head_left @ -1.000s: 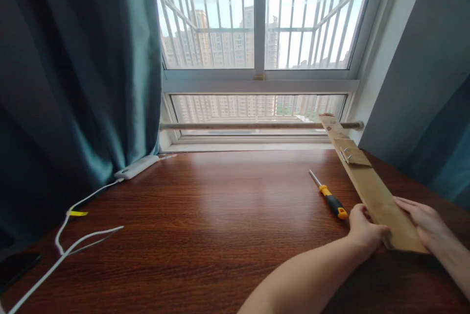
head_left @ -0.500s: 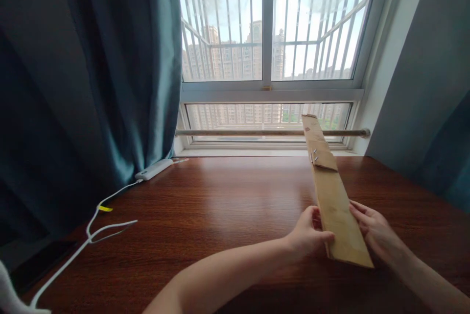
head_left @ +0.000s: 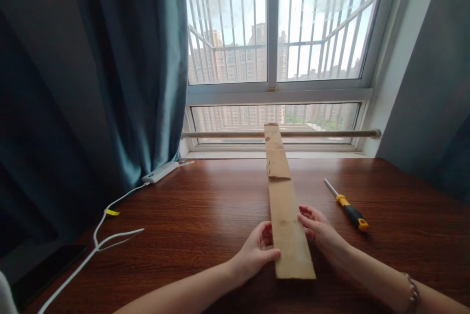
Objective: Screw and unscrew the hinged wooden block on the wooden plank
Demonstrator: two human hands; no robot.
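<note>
A long, narrow strip of brown cardboard [head_left: 290, 226] stretches away from me towards the window, with a folded or overlapping layer and small metal bits near its far part. My left hand [head_left: 259, 250] grips its left edge near the close end, thumb on top and fingers partly hidden beneath. On the right edge, my right hand [head_left: 317, 228] holds the strip a little farther up, fingertips against the side. A screwdriver [head_left: 348, 208] with a yellow and black handle lies on the table to the right of my right hand.
The brown wooden table [head_left: 205, 206] reaches the window sill. At the left lie a white power strip [head_left: 161, 172], a white cable [head_left: 97, 230] with a yellow tag, and a dark flat object [head_left: 47, 270]. A horizontal rail [head_left: 330, 133] crosses before the window; a dark curtain [head_left: 147, 59] hangs left.
Both hands have moved left with the cardboard strip, which now points more straight ahead. The screwdriver, hidden before, is now visible. The view has shifted slightly.
</note>
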